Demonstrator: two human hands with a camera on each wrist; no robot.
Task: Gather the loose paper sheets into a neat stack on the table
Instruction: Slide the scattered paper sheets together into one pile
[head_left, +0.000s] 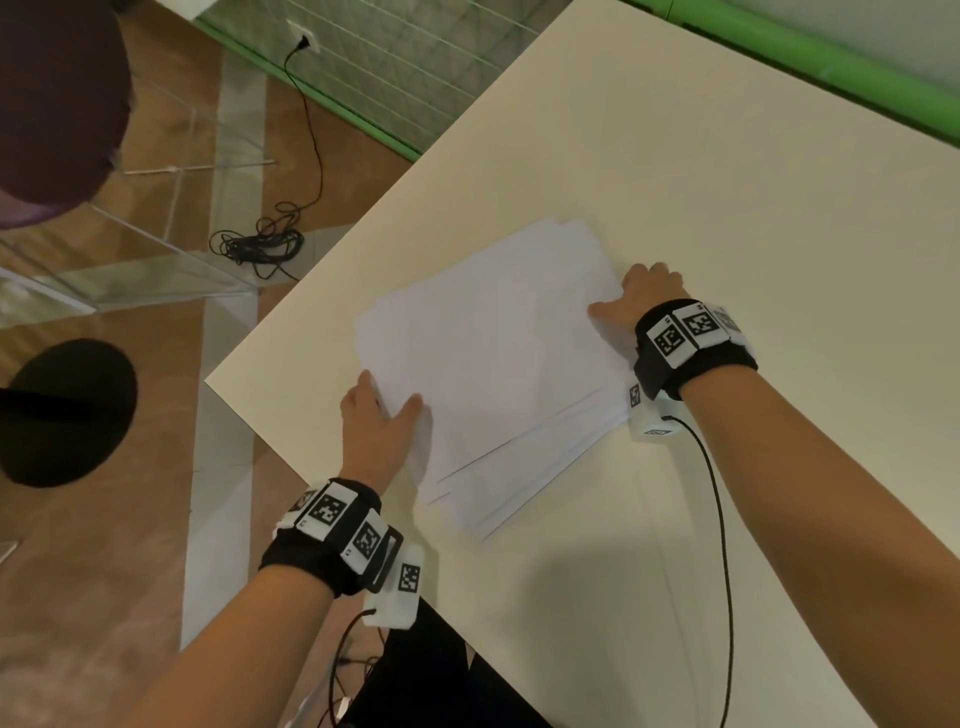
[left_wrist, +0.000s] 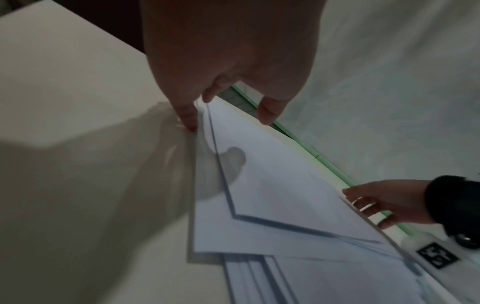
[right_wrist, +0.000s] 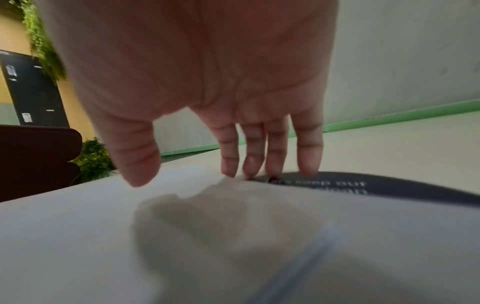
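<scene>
A loose pile of white paper sheets (head_left: 509, 364) lies fanned on the cream table (head_left: 727, 182), its lower edges staggered. My left hand (head_left: 384, 415) grips the pile's left edge, thumb on top and fingers tucked at the lifted edge, as the left wrist view also shows on the sheets (left_wrist: 285, 195). My right hand (head_left: 634, 301) is at the pile's right edge. In the right wrist view its straight fingers (right_wrist: 259, 148) touch down against the edge of the sheets (right_wrist: 130, 236), thumb over the top sheet. A dark printed strip (right_wrist: 389, 187) shows beside those fingertips.
The table's left edge (head_left: 270, 421) runs close by my left hand, with wooden floor beyond. On the floor are a coiled black cable (head_left: 260, 241), a clear acrylic box (head_left: 156, 234) and a round black seat (head_left: 67, 410). A wrist cable (head_left: 717, 519) trails over the table.
</scene>
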